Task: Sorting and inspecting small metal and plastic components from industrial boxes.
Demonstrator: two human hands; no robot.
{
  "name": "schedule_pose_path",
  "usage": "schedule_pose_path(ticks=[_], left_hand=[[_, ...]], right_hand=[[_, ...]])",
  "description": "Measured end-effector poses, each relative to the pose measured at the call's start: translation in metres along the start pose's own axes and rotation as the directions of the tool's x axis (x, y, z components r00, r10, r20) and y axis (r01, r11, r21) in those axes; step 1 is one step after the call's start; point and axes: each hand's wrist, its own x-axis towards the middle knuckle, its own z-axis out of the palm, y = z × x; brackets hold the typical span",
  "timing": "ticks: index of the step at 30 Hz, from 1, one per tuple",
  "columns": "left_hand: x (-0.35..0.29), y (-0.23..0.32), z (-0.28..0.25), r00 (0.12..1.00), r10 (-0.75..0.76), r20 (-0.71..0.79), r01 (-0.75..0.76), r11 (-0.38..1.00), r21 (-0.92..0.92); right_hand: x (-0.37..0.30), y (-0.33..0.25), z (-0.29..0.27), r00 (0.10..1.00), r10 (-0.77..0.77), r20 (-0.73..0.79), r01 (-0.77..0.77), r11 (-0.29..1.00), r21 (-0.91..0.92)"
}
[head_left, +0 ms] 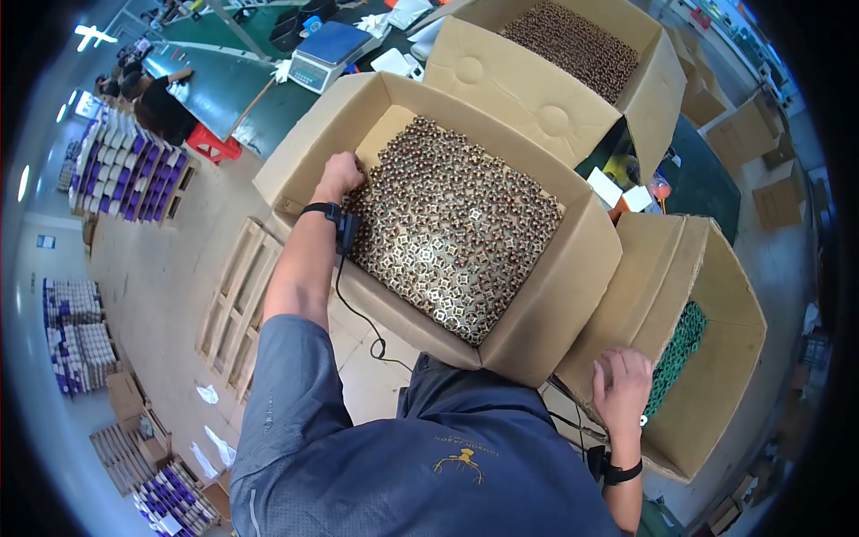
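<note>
A large open cardboard box (573, 277) stands in front of me. Inside it lies a wide layer of small, shiny, bronze-coloured metal parts (447, 224), shaped like little four-pointed crosses. My left hand (342, 175) is inside the box at its left wall, closed at the edge of the parts; its fingertips are hidden, and I cannot make out what they hold. My right hand (622, 387) is by the near left edge of a second cardboard box (716, 394), which holds green parts (677, 353). Its fingers are loosely bent, the thumb apart, with nothing visible in them.
Behind stands another cardboard box (528, 89) full of dark brown parts (573, 45). A blue-topped scale (331, 54) rests on the green table (259, 112). A wooden pallet (237, 309) lies on the floor at left. A person (161, 103) sits farther off. A black cable (376, 345) hangs from my left wrist.
</note>
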Motion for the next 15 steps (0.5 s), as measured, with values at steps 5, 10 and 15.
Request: schedule_pose_path(ticks=[5,10,15], left_hand=[[0.0,0.016,0.006,0.995,-0.009,0.095,0.011,1.0,-0.023],[-0.002,0.003,-0.001,0.993,-0.05,0.107,0.061,0.992,-0.107],[-0.039,0.02,-0.012,0.991,-0.079,-0.106,0.063,0.988,-0.143]], right_hand=[[0.001,0.001,0.001,0.999,0.03,0.019,-0.03,1.0,-0.009],[0.001,0.0,-0.003,0.999,0.03,0.021,-0.031,0.999,0.043],[0.001,0.053,-0.044,0.931,0.182,-0.316,-0.082,0.949,0.303]])
